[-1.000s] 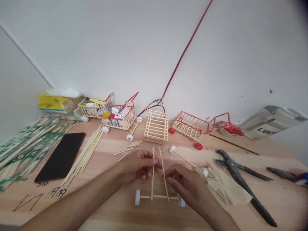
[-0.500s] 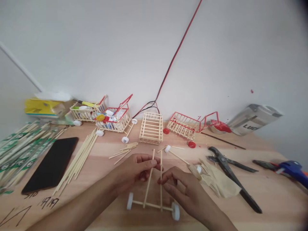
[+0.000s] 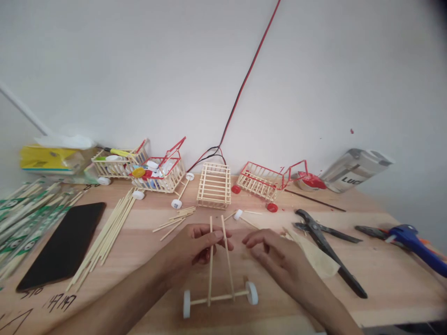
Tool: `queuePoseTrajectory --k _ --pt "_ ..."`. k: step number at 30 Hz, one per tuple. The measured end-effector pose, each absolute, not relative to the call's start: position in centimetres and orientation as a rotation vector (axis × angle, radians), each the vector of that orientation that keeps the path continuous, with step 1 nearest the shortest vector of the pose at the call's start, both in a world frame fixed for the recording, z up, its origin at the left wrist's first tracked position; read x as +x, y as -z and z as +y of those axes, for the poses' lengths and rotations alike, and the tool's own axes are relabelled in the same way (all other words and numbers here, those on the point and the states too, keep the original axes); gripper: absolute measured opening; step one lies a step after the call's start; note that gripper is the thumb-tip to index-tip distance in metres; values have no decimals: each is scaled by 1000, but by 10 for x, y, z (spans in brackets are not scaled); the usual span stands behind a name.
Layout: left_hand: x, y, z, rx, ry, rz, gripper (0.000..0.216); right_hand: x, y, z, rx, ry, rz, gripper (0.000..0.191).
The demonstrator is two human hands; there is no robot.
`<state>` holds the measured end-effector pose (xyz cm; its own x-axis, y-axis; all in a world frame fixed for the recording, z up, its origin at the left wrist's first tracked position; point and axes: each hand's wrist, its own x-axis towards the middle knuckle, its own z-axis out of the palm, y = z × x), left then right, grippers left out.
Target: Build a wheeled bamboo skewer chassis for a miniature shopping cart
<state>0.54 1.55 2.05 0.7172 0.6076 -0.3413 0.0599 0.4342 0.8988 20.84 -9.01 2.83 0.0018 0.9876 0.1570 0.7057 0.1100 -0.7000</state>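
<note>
Nearest on the wooden desk (image 3: 384, 288) lies one stick frame (image 3: 218, 274): two long sticks on an axle with two white wheels. The left hand (image 3: 195, 246) reaches in palm down, its fingers (image 3: 217, 236) pinching the tops of both sticks. The right hand (image 3: 275, 256) hovers just beside, fingers loosely curled, holding nothing. Farther back stand three wheeled stick carts (image 3: 159, 172) and one bare basket (image 3: 213, 185) against the white wall (image 3: 139, 70).
</note>
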Motion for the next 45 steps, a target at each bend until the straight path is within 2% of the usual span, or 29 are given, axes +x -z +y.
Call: queuePoseTrajectory --k 7,12,34,45 --pt "5 -23 12 1118 -338 685 32 271 -18 -109 -2051 -81 -1515 29" --pt "6 -22 10 1137 -323 711 32 304 -9 -119 -2206 68 -1379 32" --pt "33 -25 12 1140 -326 771 31 330 11 -112 -2135 71 -1380 36" --pt "29 -26 12 1050 -391 772 32 342 2 -118 -2238 166 -1305 39"
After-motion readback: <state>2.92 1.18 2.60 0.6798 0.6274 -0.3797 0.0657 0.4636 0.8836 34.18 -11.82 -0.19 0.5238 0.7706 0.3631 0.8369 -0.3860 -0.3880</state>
